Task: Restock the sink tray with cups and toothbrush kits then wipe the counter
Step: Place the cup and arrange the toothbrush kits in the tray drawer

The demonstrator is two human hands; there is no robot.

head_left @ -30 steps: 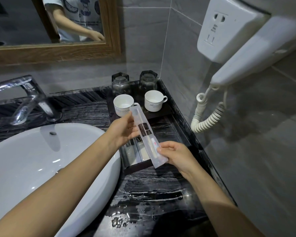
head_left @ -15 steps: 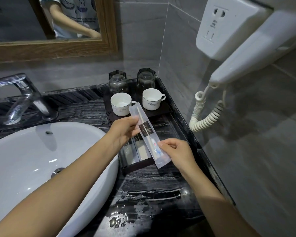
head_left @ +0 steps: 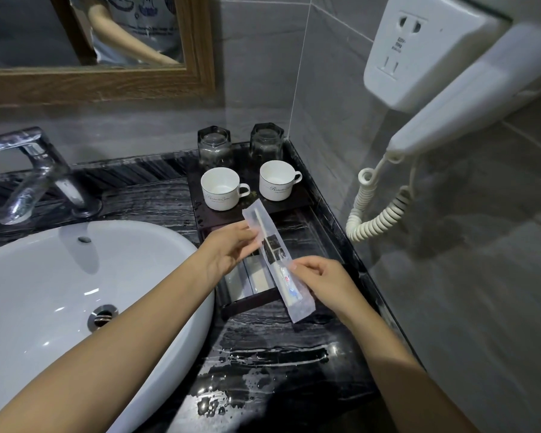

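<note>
Both hands hold one toothbrush kit slantwise above the front half of the tray. My left hand pinches its upper left edge, and my right hand pinches its lower right side between thumb and curled fingers. The kit is a long, flat sleeve of frosted plastic with a dark label across its middle. A pale toothbrush handle runs its length, with a small tube marked in red and blue near the lower end. That end hangs past the tray's front edge, over the counter.

The tray is dark and rectangular and fills the counter's back right corner against grey wall tiles. Two white cups with handles and script lettering stand upright on its rear half. Two dark faceted glasses stand behind them at the back edge. Flat pale packets lie in the front section under the kit.

The counter is glossy black stone with white veins, wet with beads of water near its front edge. A smooth white oval basin sits at its left, under a chrome tap.
</note>
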